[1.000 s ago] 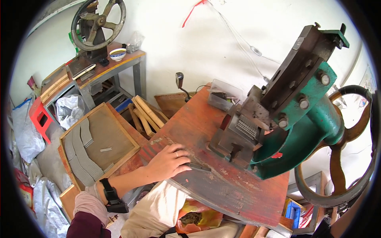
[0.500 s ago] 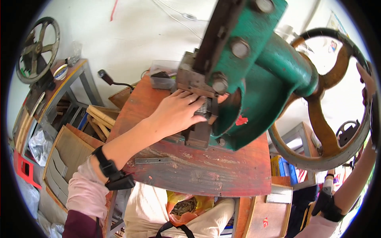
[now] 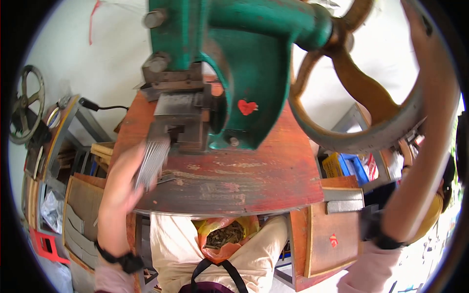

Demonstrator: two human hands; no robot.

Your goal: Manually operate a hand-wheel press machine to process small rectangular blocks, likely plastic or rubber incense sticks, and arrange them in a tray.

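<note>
My left hand [image 3: 119, 183], smeared by motion, grips a grey ridged metal piece [image 3: 153, 163] in front of the press's lower block. Whether this is one piece or several thin strips together, I cannot tell. Above and behind it, the die [image 3: 178, 103] with a flat metal plate on top sits under the ram of a green hand press [image 3: 256, 68]. My right hand [image 3: 417, 24] is high at the right, blurred and partly cut off, closed on the rim of the big handwheel [image 3: 364, 139].
The press stands on a worn red-brown wooden table [image 3: 234, 180]. A bag of small metal scraps [image 3: 224, 237] lies in my lap. At the right are a wooden tray [image 3: 330, 239] and a blue box [image 3: 354, 168]. Another handwheel [image 3: 27, 102] stands at the far left.
My left hand has come out from under the ram toward me and left, with the ridged metal piece. My right hand has risen along the wheel side. The view has shifted.
</note>
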